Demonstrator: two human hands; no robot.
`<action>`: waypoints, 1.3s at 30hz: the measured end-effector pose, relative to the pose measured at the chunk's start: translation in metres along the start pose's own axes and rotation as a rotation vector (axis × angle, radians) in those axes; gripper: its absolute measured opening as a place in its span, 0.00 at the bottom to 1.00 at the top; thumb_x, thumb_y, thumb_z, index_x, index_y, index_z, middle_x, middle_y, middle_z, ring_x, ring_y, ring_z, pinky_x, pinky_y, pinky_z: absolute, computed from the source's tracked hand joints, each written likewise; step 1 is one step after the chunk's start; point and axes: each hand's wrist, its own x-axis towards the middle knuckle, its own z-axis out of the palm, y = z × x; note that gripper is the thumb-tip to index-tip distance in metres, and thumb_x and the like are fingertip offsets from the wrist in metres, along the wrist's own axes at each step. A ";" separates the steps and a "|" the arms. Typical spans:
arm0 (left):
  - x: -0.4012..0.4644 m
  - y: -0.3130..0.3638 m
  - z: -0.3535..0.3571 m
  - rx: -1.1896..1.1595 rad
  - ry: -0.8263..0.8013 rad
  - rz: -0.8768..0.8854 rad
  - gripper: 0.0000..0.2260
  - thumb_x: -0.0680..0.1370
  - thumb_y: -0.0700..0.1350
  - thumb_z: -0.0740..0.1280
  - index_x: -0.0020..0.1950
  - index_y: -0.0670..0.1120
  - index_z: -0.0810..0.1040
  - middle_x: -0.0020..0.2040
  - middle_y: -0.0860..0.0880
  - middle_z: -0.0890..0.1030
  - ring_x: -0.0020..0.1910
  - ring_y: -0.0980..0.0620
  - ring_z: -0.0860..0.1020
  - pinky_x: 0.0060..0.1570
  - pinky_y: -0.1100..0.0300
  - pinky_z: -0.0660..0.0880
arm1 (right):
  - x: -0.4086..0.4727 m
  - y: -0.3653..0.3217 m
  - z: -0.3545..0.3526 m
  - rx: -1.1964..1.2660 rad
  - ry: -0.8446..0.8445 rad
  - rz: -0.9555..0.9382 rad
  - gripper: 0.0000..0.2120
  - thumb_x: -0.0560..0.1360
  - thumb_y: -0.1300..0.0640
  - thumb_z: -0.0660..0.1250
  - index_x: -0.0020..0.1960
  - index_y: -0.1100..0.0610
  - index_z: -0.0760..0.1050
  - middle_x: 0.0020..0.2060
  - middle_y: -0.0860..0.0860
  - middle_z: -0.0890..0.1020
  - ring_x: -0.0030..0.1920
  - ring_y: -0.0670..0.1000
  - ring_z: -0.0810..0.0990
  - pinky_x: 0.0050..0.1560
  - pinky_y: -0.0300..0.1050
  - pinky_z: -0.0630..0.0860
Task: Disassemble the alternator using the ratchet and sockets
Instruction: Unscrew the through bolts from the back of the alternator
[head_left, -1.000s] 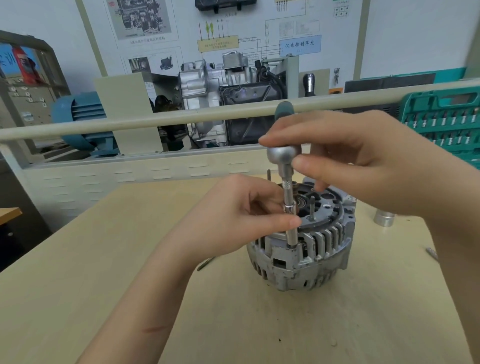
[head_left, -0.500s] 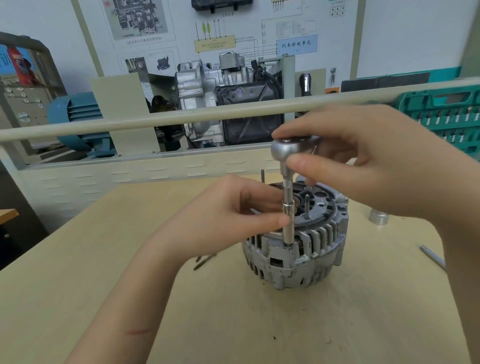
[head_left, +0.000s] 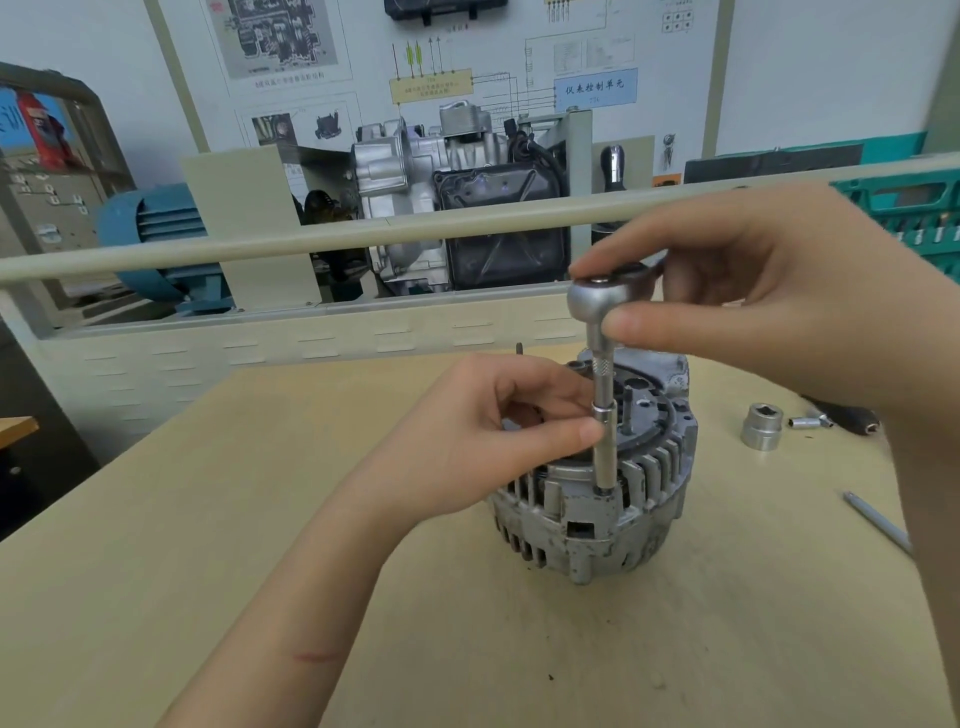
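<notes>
A grey finned alternator (head_left: 597, 514) stands on the wooden table (head_left: 208, 545), its open face up. A chrome ratchet head (head_left: 597, 301) sits on top of a long upright socket extension (head_left: 604, 431) whose lower end meets a bolt at the alternator's near rim. My right hand (head_left: 779, 301) grips the ratchet head from the right, thumb on its side and fingers over the top; the handle is hidden behind it. My left hand (head_left: 483, 436) pinches the extension's middle between thumb and fingers.
A large loose socket (head_left: 762, 425), a small socket (head_left: 809, 422) and a dark tool (head_left: 852, 418) lie right of the alternator. A thin metal rod (head_left: 878, 522) lies at the right edge. A green socket case (head_left: 914, 213) and a beige rail (head_left: 363, 234) stand behind.
The ratchet handle has swung from pointing away to behind my right hand, and the head has turned. My left hand keeps its pinch on the extension. The alternator has not moved.
</notes>
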 end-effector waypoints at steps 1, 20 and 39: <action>0.000 0.000 0.001 -0.001 0.000 0.001 0.07 0.70 0.43 0.70 0.45 0.54 0.80 0.37 0.57 0.83 0.39 0.61 0.80 0.44 0.63 0.76 | 0.000 0.001 -0.001 0.001 -0.009 0.002 0.11 0.67 0.49 0.69 0.49 0.40 0.76 0.31 0.29 0.77 0.28 0.43 0.74 0.30 0.27 0.69; 0.000 0.004 0.017 0.087 0.053 0.035 0.06 0.74 0.42 0.70 0.43 0.54 0.80 0.32 0.56 0.80 0.28 0.56 0.71 0.29 0.66 0.70 | -0.007 -0.005 -0.010 -0.140 -0.001 0.133 0.12 0.65 0.41 0.63 0.48 0.36 0.73 0.38 0.25 0.76 0.29 0.38 0.79 0.42 0.27 0.74; -0.004 0.008 -0.003 0.172 0.022 -0.069 0.06 0.70 0.45 0.72 0.45 0.53 0.80 0.27 0.55 0.77 0.28 0.57 0.74 0.32 0.59 0.73 | -0.001 -0.009 0.007 -0.092 0.070 0.034 0.11 0.66 0.46 0.69 0.45 0.34 0.71 0.31 0.30 0.77 0.31 0.45 0.75 0.32 0.34 0.72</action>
